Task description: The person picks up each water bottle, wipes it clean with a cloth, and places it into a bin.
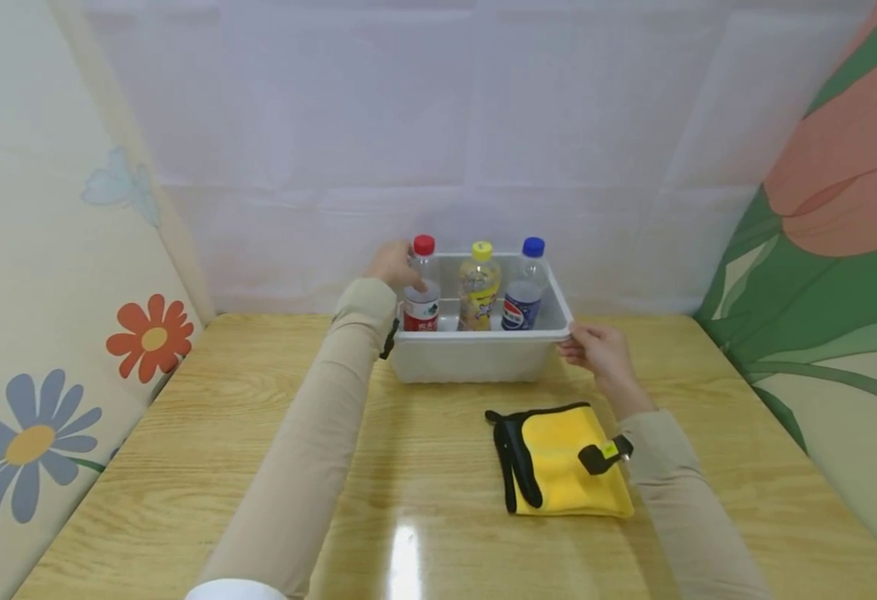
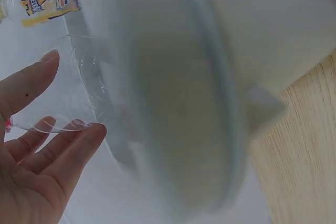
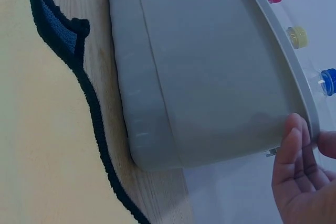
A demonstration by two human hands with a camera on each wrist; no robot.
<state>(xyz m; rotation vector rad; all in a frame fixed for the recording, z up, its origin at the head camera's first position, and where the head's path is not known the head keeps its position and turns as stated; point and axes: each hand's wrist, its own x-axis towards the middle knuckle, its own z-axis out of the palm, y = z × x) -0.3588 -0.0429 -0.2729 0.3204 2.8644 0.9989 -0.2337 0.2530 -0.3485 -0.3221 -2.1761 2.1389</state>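
A white plastic bin (image 1: 476, 360) stands on the table with three bottles upright in it. My left hand (image 1: 395, 265) holds the red-capped bottle (image 1: 421, 310) at the bin's left end. In the left wrist view, thumb and fingers lie on opposite sides of its clear upper part (image 2: 73, 90). The yellow-capped bottle (image 1: 479, 292) is in the middle, and the blue-capped bottle (image 1: 523, 296) is at the right. At the front right corner, my right hand (image 1: 602, 352) pinches the bin's rim, thumb over it and fingers under it, as the right wrist view shows.
A folded yellow cloth (image 1: 562, 458) with black edging lies in front of the bin, below the right forearm. The wooden table (image 1: 258, 467) meets a pale covered wall (image 1: 438, 125) behind the bin. Flower-printed panels (image 1: 26, 275) flank both sides.
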